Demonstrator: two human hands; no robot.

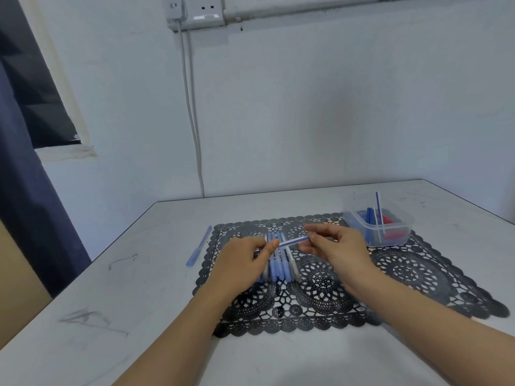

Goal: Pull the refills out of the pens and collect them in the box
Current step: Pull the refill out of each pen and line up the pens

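Both hands hold one blue pen (pixel 292 241) level above a row of blue and grey pens (pixel 278 267) lying on the black lace mat (pixel 404 274). My left hand (pixel 245 260) pinches the pen's left end between thumb and fingers. My right hand (pixel 337 246) pinches its right end. A clear plastic box (pixel 390 232) stands at the mat's far right corner with blue refills and red pieces inside; one refill (pixel 379 208) leans up over its rim.
A single blue pen (pixel 199 246) lies on the white table (pixel 139 302) left of the mat. The wall stands close behind, with a cable (pixel 195 135) running down it. A dark curtain (pixel 28 190) hangs at the left.
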